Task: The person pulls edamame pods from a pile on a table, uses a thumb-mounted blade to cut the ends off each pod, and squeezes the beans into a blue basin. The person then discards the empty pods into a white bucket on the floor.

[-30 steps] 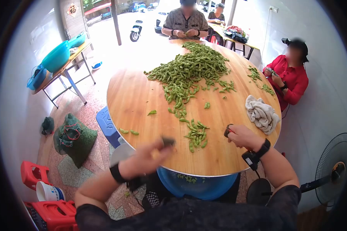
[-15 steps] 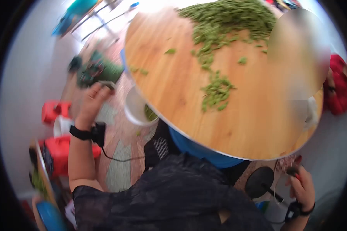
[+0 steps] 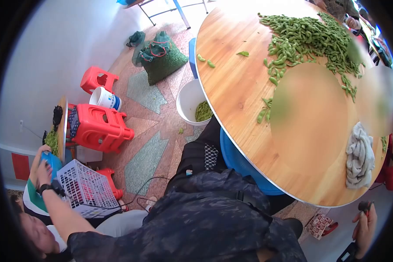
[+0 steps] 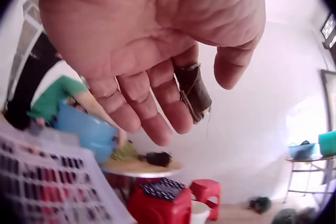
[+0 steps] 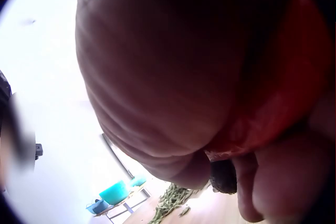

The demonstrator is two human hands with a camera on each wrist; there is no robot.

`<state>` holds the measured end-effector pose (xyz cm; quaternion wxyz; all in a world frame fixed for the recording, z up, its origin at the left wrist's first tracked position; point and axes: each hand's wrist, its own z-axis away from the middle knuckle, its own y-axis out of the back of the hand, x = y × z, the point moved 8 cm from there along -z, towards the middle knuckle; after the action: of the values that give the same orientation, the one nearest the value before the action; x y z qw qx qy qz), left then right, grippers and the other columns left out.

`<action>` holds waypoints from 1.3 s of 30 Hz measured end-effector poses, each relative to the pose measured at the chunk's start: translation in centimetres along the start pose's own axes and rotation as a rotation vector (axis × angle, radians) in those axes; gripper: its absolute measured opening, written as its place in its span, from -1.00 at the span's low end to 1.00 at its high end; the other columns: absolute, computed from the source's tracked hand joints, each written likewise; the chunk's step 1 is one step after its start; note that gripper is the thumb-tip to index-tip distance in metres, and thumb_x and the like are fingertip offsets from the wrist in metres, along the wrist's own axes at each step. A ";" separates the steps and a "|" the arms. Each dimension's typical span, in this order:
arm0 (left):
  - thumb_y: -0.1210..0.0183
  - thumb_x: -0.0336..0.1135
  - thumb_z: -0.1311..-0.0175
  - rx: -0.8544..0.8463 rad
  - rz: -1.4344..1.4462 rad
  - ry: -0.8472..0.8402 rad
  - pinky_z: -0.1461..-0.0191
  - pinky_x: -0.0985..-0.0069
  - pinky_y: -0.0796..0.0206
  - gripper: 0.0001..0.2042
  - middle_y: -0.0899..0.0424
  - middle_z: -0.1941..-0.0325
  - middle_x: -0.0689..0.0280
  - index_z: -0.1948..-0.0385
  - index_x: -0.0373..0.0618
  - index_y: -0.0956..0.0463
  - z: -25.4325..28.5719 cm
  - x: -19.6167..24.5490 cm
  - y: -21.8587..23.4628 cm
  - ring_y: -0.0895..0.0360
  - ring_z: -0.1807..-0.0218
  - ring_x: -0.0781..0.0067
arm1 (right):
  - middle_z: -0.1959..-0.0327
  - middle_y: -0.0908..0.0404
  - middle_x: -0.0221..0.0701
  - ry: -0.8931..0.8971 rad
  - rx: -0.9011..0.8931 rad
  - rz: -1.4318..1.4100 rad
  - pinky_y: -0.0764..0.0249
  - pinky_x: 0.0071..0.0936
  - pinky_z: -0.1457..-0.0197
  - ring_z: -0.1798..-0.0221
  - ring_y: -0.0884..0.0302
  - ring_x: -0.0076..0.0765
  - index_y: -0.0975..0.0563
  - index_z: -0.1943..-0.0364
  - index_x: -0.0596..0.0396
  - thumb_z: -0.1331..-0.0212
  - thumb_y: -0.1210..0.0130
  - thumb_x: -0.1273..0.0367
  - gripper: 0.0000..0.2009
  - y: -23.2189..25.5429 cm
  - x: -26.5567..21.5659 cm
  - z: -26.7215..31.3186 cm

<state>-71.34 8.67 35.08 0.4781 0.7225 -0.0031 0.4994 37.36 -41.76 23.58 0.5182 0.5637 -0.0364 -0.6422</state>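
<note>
My left hand (image 3: 43, 174) reaches out at the far left, close to a blue basin (image 3: 54, 162). In the left wrist view its fingers are nearly straight, the palm holds nothing, and a dark brown wrap (image 4: 195, 90) covers the index finger. Another person's arm in a green and white sleeve (image 4: 59, 97) reaches to that basin. Low at the right, beside the table edge, my right hand (image 3: 366, 227) grips a red-handled tool (image 5: 283, 87). The palm and fingers hide most of the tool; a dark rounded end shows near the thumb.
A round wooden table (image 3: 236, 96) carries a heap of edamame pods (image 3: 310, 41) and a cloth (image 3: 359, 155). A white bucket (image 3: 187, 102) stands beside it. Left are red stools (image 3: 102, 126), a white plastic crate (image 3: 85, 185), a green mesh sack (image 3: 163, 63) and a cable (image 3: 139, 190).
The head view has turned left. My left hand has swung from the table to the far left, by the basin. My right hand has moved off the tabletop, still gripping the red-handled tool.
</note>
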 end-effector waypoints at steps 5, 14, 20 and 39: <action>-0.05 0.05 -0.25 -0.020 -0.091 -0.261 0.11 0.46 -0.30 -0.58 -0.54 0.13 0.25 0.05 -0.08 -0.47 2.6 20.3 7.1 -0.47 0.12 0.40 | 0.64 -0.44 -0.43 -0.018 0.044 0.065 -0.02 -0.71 0.85 0.87 -0.15 -0.66 -0.41 0.07 0.16 -0.25 0.19 0.45 -0.77 3.9 -3.1 0.0; -0.09 -0.09 -0.32 -0.362 0.018 -1.321 -0.06 0.42 -0.33 -0.59 -0.61 0.17 0.22 -0.03 -0.22 -0.43 37.9 61.4 -20.6 -0.55 0.09 0.36 | 0.44 -0.57 -0.36 0.127 0.152 0.002 -0.20 -0.78 0.73 0.76 -0.30 -0.66 -0.44 -0.05 0.16 -0.37 0.16 0.41 -0.74 13.5 -15.5 2.9; -0.04 -0.33 -0.26 -1.346 0.288 -1.823 -0.23 0.49 -0.24 -0.66 -0.57 -0.05 0.26 -0.06 -0.17 -0.50 59.0 60.0 -50.0 -0.46 -0.10 0.42 | 0.65 -0.44 -0.51 0.417 0.334 -0.101 -0.12 -0.72 0.78 0.83 -0.23 -0.63 -0.45 0.15 0.09 -0.24 0.13 0.34 -0.80 9.8 -17.9 -4.7; -0.25 0.32 0.10 -1.213 -0.226 -1.445 -0.48 0.26 0.03 0.02 -0.15 -0.43 -0.03 -0.35 -0.22 -0.14 75.1 51.3 -81.3 -0.05 -0.47 -0.01 | 0.56 -0.50 -0.46 -0.017 -0.248 -0.167 -0.31 -0.60 0.68 0.71 -0.38 -0.60 -0.41 0.34 0.11 -0.30 0.04 0.29 -0.82 -13.1 -13.4 -19.7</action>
<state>47.56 24.95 13.02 0.6996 0.4812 -0.4871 -0.2044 41.88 -15.67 17.42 0.5284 0.4909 0.0859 -0.6874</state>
